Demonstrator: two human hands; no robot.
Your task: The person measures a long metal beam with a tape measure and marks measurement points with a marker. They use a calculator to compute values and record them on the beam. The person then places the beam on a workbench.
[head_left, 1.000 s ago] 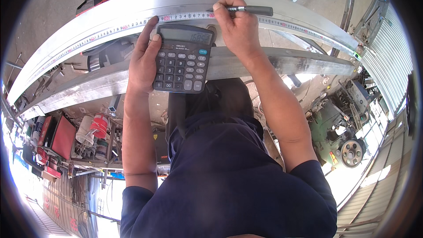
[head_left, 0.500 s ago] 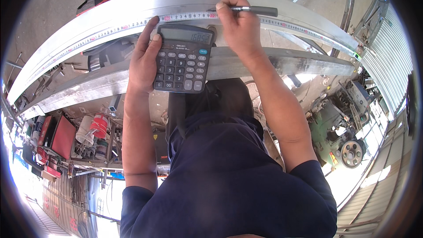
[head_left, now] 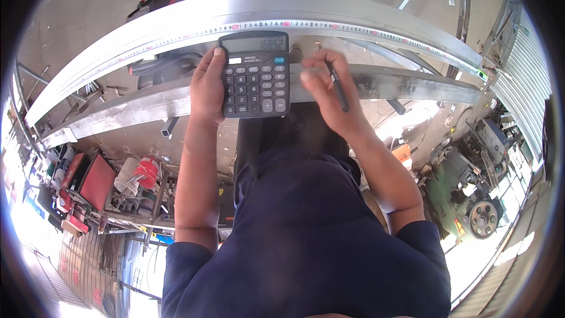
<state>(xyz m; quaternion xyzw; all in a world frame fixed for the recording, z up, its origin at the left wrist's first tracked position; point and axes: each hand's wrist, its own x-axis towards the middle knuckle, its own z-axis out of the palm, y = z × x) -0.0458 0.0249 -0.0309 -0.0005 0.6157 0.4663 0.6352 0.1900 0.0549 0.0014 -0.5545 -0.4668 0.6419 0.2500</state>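
A dark grey desktop calculator (head_left: 255,59) lies tilted toward me in my left hand (head_left: 206,91). The thumb presses on its front beside the display, and the other fingers are mostly hidden behind it. Just right of the calculator, clear of its keys, is my right hand (head_left: 327,95). A black marker pen (head_left: 341,93) is held in it, its barrel slanting back across the palm; the fingertips are a little blurred. Beyond both hands a tape measure (head_left: 318,25) stretches along a long silvery metal bar (head_left: 259,1), its strip lying on the bar's near edge.
A second metal beam (head_left: 406,85) runs across nearer to me, below both hands. At the lower left stand a red case (head_left: 97,182) and a red bucket (head_left: 146,173). A green machine with a wheel (head_left: 483,219) is at the right. Metal offcuts lie on the floor.
My right hand has drawn back from the bar toward me, and the marker has swung from level to steeply slanted. The left hand still grips the calculator.
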